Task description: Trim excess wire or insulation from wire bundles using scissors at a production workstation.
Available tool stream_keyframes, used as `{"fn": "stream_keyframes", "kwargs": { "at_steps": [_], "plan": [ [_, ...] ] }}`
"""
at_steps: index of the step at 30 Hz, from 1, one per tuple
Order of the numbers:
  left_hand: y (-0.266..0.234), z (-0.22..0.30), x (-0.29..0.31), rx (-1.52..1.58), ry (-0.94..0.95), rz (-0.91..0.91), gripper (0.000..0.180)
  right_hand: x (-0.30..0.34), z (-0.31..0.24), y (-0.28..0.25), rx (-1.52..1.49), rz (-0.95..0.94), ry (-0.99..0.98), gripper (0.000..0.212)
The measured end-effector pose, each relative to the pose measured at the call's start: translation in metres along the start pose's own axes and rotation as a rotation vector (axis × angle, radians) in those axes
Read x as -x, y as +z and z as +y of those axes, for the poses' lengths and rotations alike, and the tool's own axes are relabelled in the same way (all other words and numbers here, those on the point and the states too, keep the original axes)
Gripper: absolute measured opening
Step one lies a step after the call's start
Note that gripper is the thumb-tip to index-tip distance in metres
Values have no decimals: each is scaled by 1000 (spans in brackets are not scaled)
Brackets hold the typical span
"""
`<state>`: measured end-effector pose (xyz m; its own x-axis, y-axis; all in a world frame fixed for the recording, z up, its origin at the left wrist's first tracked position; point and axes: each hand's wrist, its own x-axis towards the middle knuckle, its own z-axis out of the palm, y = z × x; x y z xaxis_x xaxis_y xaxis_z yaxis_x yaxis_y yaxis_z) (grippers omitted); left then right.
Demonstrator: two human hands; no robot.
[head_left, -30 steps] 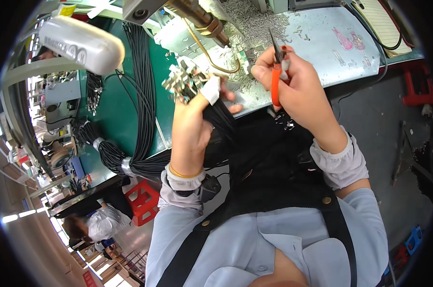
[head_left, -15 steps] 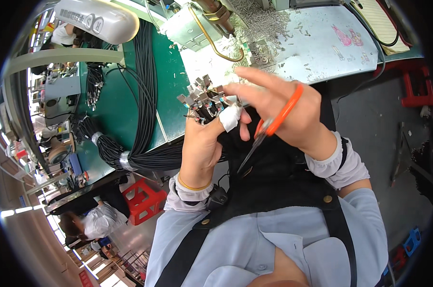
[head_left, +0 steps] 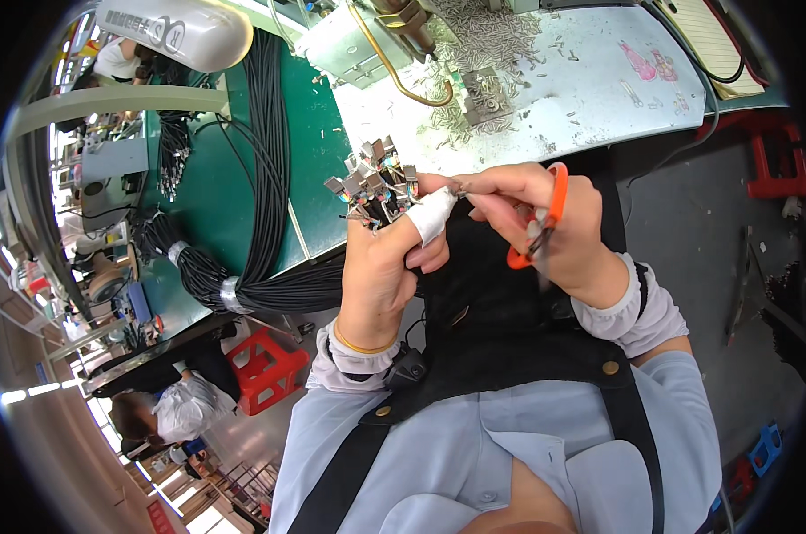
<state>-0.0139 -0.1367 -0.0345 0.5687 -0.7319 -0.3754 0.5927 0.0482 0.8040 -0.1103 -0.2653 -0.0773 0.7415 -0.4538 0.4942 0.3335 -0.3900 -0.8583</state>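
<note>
My left hand (head_left: 376,271) is closed around a bunch of black cables whose ends (head_left: 372,182) carry metal connectors and thin coloured wires. White tape (head_left: 432,216) wraps its thumb. At that thumb's tip, my right hand (head_left: 576,227) pinches something small, too tiny to make out. Scissors (head_left: 559,194) with orange handles hang on the fingers of the same hand, their blades blurred. From the left hand, a thick bundle of black cable (head_left: 301,294) runs back along the bench edge.
A press-like machine (head_left: 354,53) stands beyond my hands, beside a heap of small metal pieces (head_left: 501,40) on a pale worktop (head_left: 590,107). More black cables (head_left: 270,133) lie on the green bench (head_left: 212,178). A person (head_left: 189,405) sits near a red stool (head_left: 270,369) at left.
My right hand has come down and inward, its raised fingers now pinching at the left thumb's tip. The scissors have swung round, their blades no longer pointing down to the left.
</note>
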Motion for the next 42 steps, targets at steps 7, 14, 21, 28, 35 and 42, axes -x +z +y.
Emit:
{"fn": "stream_keyframes", "kwargs": {
  "at_steps": [7, 14, 21, 28, 35, 42],
  "plan": [
    [6, -7, 2, -24, 59, 9, 16, 0, -4, -1, 81, -59, 91, 8],
    [10, -8, 1, -105, 93, 105, 17, -5, -10, -8, -276, -79, 427, 5],
    [15, -12, -2, -122, 102, 156, 17, -3, -7, -10, -201, -48, 277, 6],
    [9, -23, -3, -354, 280, 153, 18, -2, -15, -9, 235, -58, 122, 8],
    [12, -26, -6, -658, 515, 139, 17, 0, -2, -2, -48, 82, 161, 3],
    [14, -16, 0, -169, 234, 131, 18, -5, -12, -9, -282, 61, 415, 9]
  ]
}}
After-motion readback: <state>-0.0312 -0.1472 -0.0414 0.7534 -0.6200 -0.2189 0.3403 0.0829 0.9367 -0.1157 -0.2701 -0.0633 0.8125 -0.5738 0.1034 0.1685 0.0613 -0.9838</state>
